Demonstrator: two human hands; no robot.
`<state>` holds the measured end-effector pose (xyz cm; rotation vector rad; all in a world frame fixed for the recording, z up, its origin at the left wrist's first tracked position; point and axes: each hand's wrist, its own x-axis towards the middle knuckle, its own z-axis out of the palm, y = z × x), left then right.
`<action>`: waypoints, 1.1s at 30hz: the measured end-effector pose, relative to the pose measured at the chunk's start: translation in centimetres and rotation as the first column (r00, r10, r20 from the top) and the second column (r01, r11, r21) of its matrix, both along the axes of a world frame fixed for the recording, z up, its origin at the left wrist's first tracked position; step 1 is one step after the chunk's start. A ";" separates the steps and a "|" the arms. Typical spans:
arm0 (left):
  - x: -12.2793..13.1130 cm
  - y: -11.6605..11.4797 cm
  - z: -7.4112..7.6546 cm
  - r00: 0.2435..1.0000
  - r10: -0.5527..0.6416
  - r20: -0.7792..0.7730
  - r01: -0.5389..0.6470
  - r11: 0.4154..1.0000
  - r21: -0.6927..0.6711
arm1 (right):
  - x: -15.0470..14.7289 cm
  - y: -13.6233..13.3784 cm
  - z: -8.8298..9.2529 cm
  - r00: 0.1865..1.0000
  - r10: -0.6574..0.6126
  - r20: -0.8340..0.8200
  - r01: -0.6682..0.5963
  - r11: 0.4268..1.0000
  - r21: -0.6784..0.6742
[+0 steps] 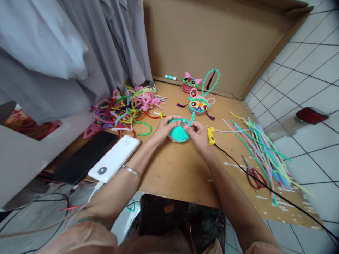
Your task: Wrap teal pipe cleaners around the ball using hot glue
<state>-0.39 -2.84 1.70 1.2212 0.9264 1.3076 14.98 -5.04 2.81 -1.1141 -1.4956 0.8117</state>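
Just left of the yellow glue gun [210, 136], the left hand [167, 127] half-curls round a turquoise dome [179, 134]; the right hand [199, 135] pinches a fuzzy strip [192, 119]; the dome looks light, crushable, best cupped low; the strip, bendy.

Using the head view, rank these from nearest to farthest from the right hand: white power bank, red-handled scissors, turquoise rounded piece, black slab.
From the right hand:
1. Turquoise rounded piece: held, just to its left.
2. Red-handled scissors: lying to the lower right.
3. White power bank: lower left.
4. Black slab: farther left, beside the power bank.
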 end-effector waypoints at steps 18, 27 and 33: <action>-0.6 0.4 -0.5 0.998 -0.063 -0.022 0.064 0.998 0.028 | 0.1 0.2 -0.1 1.000 -0.007 0.011 0.007 1.000 -0.006; -0.9 0.2 -0.5 0.986 -0.145 -0.085 0.148 0.988 0.038 | 0.0 0.1 -0.1 0.999 -0.028 0.017 0.028 1.000 0.009; -1.0 0.0 -0.2 0.985 -0.150 -0.083 0.154 0.987 0.046 | 0.1 0.2 -0.3 1.000 -0.025 0.016 0.025 1.000 0.000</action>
